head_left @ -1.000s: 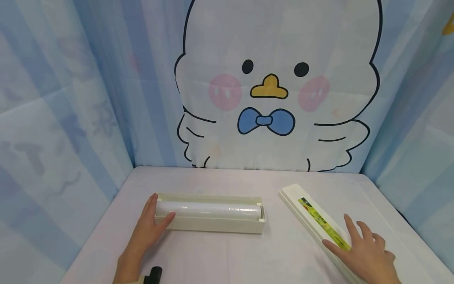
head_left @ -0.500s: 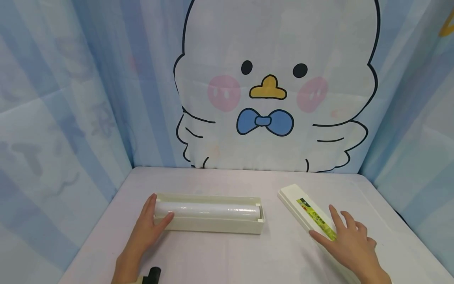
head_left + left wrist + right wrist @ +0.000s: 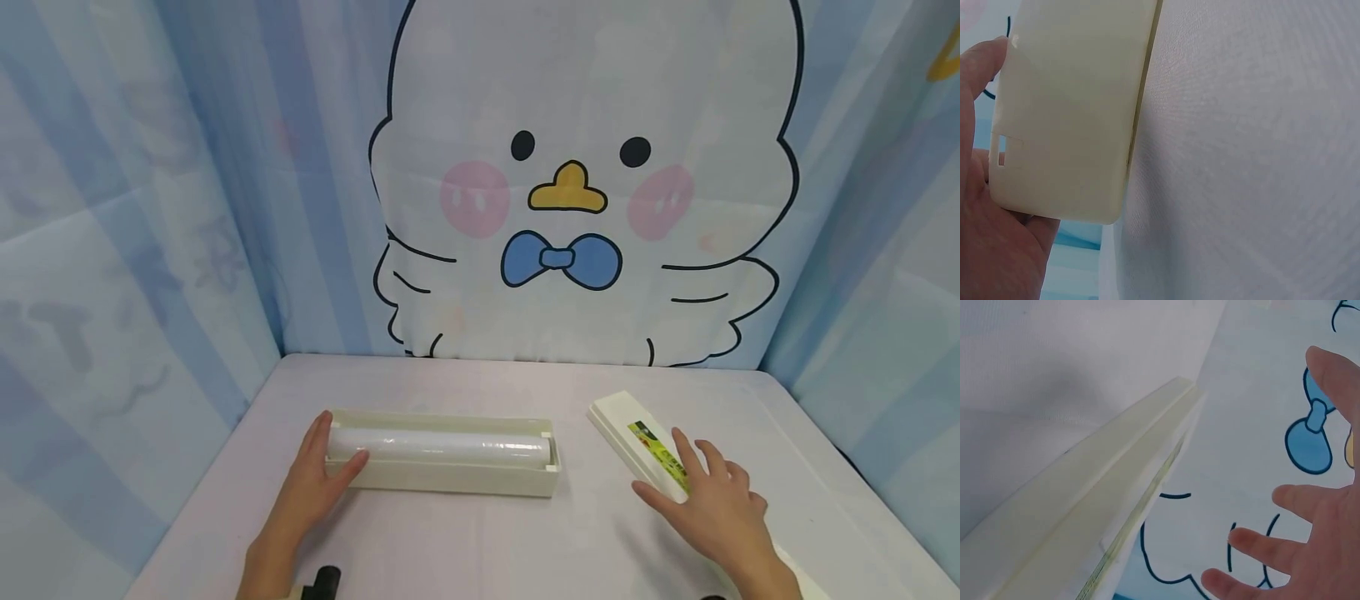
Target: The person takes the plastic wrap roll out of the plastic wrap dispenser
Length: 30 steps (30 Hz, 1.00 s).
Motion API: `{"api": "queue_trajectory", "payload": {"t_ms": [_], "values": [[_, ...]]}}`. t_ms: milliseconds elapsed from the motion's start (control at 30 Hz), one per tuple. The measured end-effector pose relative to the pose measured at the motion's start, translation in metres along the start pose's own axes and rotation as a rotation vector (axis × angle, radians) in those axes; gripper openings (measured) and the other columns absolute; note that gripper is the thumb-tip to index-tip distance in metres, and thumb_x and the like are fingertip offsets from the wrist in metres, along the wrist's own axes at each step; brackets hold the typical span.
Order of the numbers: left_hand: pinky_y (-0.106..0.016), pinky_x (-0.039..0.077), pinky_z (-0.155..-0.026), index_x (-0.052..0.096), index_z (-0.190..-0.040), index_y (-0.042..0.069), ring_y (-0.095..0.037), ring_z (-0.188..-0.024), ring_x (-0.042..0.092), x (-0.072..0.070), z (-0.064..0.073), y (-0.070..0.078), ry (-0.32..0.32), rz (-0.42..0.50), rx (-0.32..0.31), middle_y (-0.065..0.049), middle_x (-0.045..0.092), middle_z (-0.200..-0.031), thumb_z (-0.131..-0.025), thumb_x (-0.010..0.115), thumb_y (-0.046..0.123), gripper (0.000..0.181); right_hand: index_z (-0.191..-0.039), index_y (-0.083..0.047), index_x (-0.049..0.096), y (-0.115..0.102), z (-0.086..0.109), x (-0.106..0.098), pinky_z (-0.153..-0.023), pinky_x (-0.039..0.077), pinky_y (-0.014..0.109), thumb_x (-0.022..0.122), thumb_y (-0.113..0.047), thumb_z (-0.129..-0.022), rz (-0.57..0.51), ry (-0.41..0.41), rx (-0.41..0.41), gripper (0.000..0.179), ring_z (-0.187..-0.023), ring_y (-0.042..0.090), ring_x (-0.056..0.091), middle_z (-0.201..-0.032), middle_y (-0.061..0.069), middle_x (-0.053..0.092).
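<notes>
"So, where's the box?"

"On the table, left of the middle, lying crosswise with its open side up. A shiny white roll lies lengthwise inside it."

"And the left hand?"

"It grips the left end of the box, partly closed, thumb at the near rim and fingers round the far side. The left wrist view shows a small slot in the box's wall, near the corner."

"What about the right hand?"

"Wide open, fingers spread, holding nothing. It's over the lid, and the right wrist view shows the fingers apart from it."

"How does the lid lie?"

"Slanting, to the right of the box, with a yellow-green label on top, partly hidden by the hand."

"And behind the table?"

"A cloth with a big bird in a blue bow tie."
</notes>
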<state>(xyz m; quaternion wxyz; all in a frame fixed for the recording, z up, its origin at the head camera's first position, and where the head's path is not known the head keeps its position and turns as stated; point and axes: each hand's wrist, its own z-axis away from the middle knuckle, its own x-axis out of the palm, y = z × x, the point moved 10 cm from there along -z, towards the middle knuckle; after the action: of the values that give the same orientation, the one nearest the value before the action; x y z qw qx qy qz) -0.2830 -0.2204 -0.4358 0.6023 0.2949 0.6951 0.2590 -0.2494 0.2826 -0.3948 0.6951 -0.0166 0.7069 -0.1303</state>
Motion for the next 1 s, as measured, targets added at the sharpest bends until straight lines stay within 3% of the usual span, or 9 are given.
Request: {"api": "queue_trajectory", "payload": {"t_ms": [367,700,1000], "values": [[-0.064,0.018,-0.115,0.013,-0.155,-0.012,-0.051,-0.147,0.014,0.000,0.000,-0.002,-0.006,-0.005,-0.007,-0.034,0.012,-0.160,-0.098,0.064,0.044,0.095,-0.156,-0.006,0.030,-0.018,0.000,-0.003,-0.088,0.034,0.080,0.059,-0.083,-0.079,-0.014,0.022,-0.021,0.113,-0.125,0.061,0.031,-0.148,0.034,0.028],[-0.064,0.018,-0.116,0.013,-0.155,-0.012,-0.051,-0.147,0.014,0.001,-0.001,-0.003,-0.011,-0.012,-0.010,-0.034,0.011,-0.161,-0.099,0.063,0.045,0.095,-0.155,-0.010,0.035,-0.042,0.002,-0.006,-0.085,0.034,0.077,0.059,-0.079,-0.083,-0.029,0.096,-0.142,0.103,-0.127,0.058,0.033,-0.148,0.030,0.034],[-0.064,0.017,-0.116,0.013,-0.155,-0.013,-0.051,-0.147,0.014,0.000,0.000,0.000,-0.016,-0.005,-0.007,-0.034,0.012,-0.161,-0.099,0.063,0.044,0.094,-0.157,-0.011,0.034,-0.060,0.001,-0.007,-0.087,0.032,0.076,0.055,-0.079,-0.085,-0.044,0.117,-0.197,0.102,-0.130,0.056,0.032,-0.151,0.027,0.035]]}}
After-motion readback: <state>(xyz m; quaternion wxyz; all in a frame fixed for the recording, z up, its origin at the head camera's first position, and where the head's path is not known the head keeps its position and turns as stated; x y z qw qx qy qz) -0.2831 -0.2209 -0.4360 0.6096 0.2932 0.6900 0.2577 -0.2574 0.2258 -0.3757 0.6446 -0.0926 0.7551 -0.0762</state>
